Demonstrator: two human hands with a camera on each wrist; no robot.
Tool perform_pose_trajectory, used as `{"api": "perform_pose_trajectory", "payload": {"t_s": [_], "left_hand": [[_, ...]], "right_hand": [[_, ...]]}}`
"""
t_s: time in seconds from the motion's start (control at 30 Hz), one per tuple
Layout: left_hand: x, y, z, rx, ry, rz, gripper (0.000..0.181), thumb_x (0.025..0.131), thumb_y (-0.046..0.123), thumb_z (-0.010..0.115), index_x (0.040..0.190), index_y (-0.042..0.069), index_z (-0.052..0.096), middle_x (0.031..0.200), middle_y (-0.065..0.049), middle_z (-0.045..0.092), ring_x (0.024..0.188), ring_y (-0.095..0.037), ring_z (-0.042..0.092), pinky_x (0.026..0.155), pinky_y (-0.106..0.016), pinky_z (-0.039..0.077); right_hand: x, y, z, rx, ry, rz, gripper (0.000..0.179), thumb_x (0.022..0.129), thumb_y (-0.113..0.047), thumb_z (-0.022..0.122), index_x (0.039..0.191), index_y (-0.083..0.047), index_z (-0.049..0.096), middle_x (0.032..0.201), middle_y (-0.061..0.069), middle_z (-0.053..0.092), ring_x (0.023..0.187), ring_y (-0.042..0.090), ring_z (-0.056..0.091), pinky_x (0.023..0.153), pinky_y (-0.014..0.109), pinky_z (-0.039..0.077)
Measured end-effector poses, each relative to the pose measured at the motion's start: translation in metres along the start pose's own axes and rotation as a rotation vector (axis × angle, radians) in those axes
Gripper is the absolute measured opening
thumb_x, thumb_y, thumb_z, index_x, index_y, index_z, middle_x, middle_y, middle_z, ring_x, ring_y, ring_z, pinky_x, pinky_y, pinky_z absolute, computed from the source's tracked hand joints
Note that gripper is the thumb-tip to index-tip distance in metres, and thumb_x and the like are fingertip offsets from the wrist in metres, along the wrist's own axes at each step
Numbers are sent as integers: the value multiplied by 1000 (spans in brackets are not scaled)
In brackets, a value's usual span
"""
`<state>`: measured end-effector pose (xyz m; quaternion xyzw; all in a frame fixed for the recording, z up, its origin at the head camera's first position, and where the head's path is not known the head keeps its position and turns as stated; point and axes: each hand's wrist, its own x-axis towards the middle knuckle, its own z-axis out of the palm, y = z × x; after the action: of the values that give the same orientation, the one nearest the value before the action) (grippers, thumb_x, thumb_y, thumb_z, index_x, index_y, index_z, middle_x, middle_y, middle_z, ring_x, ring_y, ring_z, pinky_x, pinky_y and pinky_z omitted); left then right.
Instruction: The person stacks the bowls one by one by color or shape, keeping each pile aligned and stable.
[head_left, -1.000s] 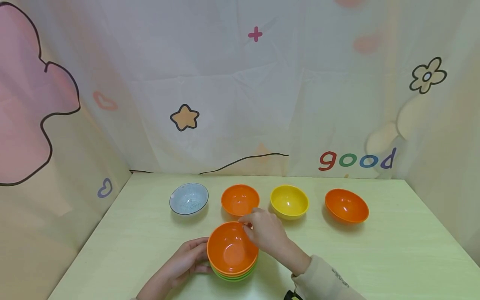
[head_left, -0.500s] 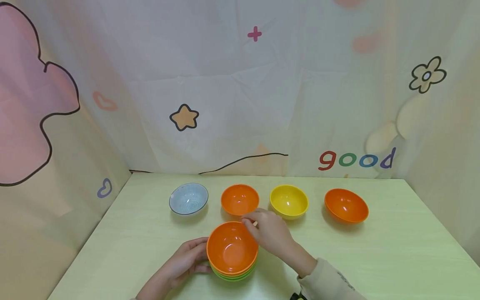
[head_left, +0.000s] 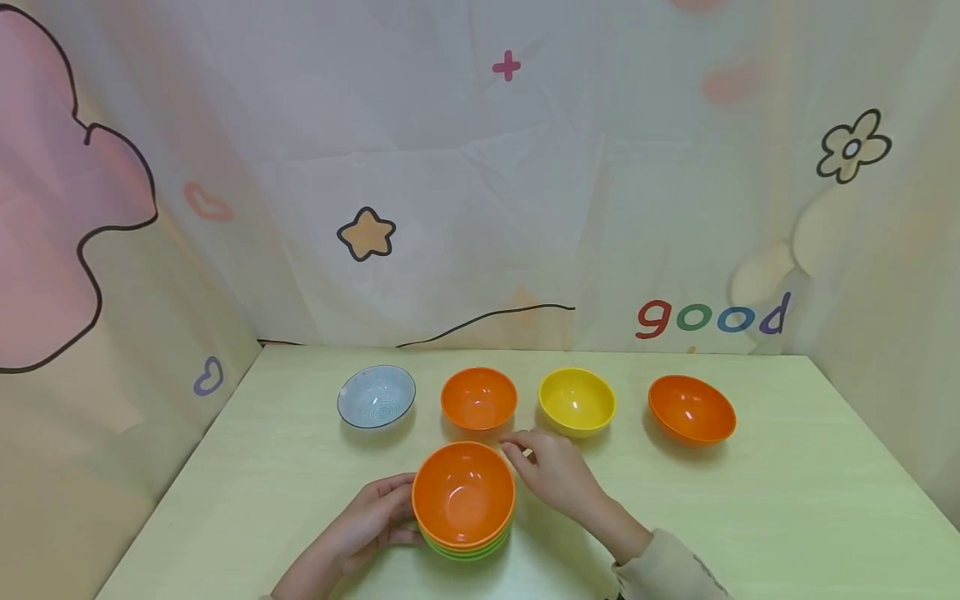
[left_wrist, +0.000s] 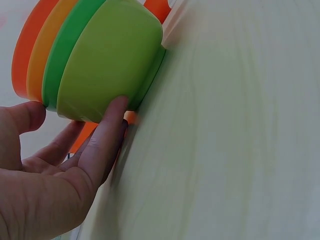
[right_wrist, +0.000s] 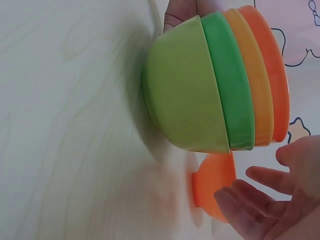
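Observation:
A stack of nested bowls stands upright on the table: an orange bowl (head_left: 463, 496) on top, a lighter orange bowl (right_wrist: 250, 75) below it, then a green bowl (right_wrist: 227, 80) and a light green bowl (left_wrist: 112, 55) at the bottom. My left hand (head_left: 375, 521) rests against the left side of the stack, its thumb by the upper rims and its nearly straight fingers along the light green wall. Beyond the right rim is my right hand (head_left: 555, 471), holding nothing, with loosely bent fingers. In the right wrist view, a gap shows between it and the stack.
Behind the stack, a row of single bowls crosses the table (head_left: 787, 500): a pale blue bowl (head_left: 377, 398), an orange bowl (head_left: 478, 400), a yellow bowl (head_left: 577, 402) and a darker orange bowl (head_left: 692, 410) at far right. A printed curtain (head_left: 450, 183) closes off the back.
My right hand has let go of the top orange bowl's rim and drawn away to the right and slightly nearer. The left hand and the stack have stayed in place.

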<state>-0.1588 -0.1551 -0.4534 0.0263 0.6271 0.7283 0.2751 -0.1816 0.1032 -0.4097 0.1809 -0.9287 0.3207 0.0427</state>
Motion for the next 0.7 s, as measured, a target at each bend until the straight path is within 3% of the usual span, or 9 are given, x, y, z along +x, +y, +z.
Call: {"api": "perform_pose_trajectory", "payload": {"t_s": [0.2, 0.37, 0.7], "left_hand": [[0, 0, 0, -5, 6, 0, 56, 93, 28, 52, 134, -8, 38, 118, -14, 62, 95, -20, 64, 78, -40, 55], [0, 0, 0, 0, 10, -8, 57, 93, 29, 52, 134, -8, 38, 118, -16, 61, 96, -21, 64, 79, -40, 54], [0, 0, 1, 2, 17, -12, 59, 93, 31, 53, 135, -7, 37, 117, -14, 61, 95, -20, 64, 79, -40, 55]], "right_hand": [[-5, 6, 2, 282, -143, 101, 36, 95, -31, 49, 119, -6, 61, 109, 11, 62, 65, 13, 59, 52, 21, 52], [-9, 10, 5, 494, -180, 167, 43, 96, -34, 48, 126, -5, 54, 124, 18, 54, 86, 21, 63, 58, 30, 56], [-15, 9, 13, 736, -240, 273, 52, 98, -38, 40, 136, -3, 42, 137, 21, 44, 107, 28, 57, 72, 36, 57]]}}
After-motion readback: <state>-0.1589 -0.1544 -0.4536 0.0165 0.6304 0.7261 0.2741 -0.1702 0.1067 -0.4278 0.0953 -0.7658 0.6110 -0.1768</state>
